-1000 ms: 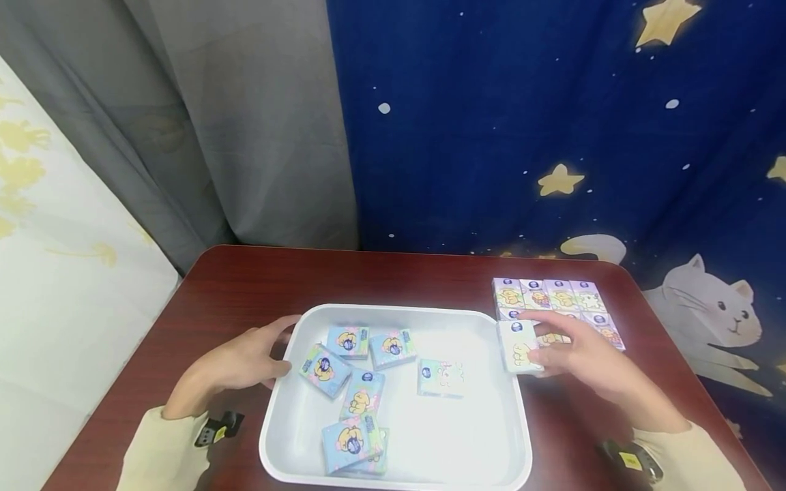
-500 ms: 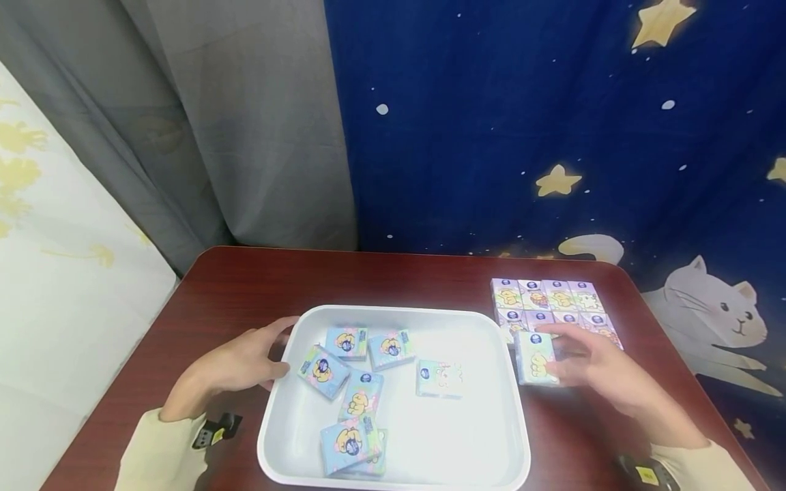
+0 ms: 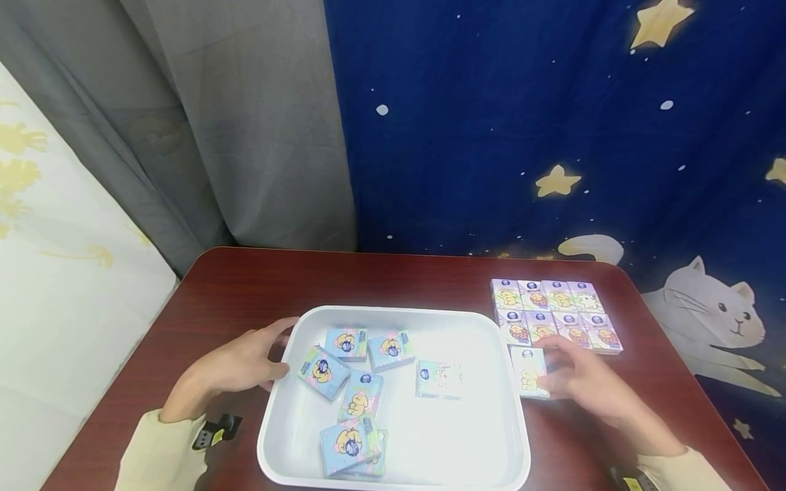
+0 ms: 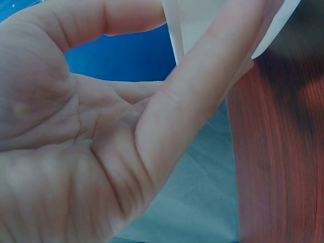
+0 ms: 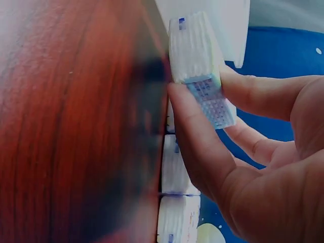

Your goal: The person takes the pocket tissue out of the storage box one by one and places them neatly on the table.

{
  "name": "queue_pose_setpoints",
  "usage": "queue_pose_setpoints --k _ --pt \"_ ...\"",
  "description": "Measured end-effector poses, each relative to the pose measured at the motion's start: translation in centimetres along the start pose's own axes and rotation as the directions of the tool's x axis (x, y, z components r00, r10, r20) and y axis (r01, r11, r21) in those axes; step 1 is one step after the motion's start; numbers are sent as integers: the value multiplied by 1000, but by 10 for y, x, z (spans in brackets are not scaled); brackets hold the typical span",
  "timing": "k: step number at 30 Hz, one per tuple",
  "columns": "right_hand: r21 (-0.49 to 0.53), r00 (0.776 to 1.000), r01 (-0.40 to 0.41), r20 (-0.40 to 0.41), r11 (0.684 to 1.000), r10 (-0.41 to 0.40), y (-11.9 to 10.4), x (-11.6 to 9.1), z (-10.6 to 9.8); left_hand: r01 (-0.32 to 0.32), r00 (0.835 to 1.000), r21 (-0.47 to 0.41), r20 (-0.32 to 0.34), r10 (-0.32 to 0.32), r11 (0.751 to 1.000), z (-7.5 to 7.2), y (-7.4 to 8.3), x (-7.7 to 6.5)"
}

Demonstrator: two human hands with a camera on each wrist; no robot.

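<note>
My right hand (image 3: 580, 372) pinches a small pale-blue tissue pack (image 3: 529, 372) by its right side, just outside the tray's right rim and in front of the purple packs. In the right wrist view the thumb and fingers hold the pack (image 5: 195, 55) from both sides, its folded white tissues showing at the side. At the left, my left hand (image 3: 245, 358) holds the rim of a white plastic tray (image 3: 467, 443) between thumb and fingers. Several blue tissue packs (image 3: 323, 372) lie loose in the tray's left half, some overlapping. A paler pack (image 3: 439, 379) lies right of its middle.
Purple tissue packs (image 3: 543, 305) stand in two neat rows behind the right hand, on the dark red table (image 3: 368, 279). A grey curtain (image 3: 264, 136) and a blue starry curtain (image 3: 467, 136) hang behind the table's back edge.
My right hand has carried the pale-blue tissue pack from over the tray's right rim to the right and toward me, uncovering the purple packs' front row. The left hand stays at the rim.
</note>
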State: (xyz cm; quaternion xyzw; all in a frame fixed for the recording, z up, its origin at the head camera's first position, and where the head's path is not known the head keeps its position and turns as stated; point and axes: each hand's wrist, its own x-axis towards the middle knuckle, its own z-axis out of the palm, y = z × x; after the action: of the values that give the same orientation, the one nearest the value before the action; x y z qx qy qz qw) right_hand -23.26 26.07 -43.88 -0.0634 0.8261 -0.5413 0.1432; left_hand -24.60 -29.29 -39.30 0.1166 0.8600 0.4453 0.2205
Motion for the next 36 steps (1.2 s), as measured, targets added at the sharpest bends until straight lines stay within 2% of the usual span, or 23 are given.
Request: queue_pose_setpoints --k 7,13,22,36 --pt "-96 997 -56 -58 994 51 0 3 9 -6 1000 6 -1 6 1000 -1 -1 0" --pt "-139 994 -40 -110 990 25 -1 3 16 2 1000 3 -1 -2 1000 -1 -1 0" --pt "-288 987 -97 -153 953 54 -2 7 22 -1 1000 3 1 1 1000 -2 -3 0" --pt "-289 987 -118 -141 950 79 -3 11 21 -4 1000 7 3 4 1000 -1 -2 1"
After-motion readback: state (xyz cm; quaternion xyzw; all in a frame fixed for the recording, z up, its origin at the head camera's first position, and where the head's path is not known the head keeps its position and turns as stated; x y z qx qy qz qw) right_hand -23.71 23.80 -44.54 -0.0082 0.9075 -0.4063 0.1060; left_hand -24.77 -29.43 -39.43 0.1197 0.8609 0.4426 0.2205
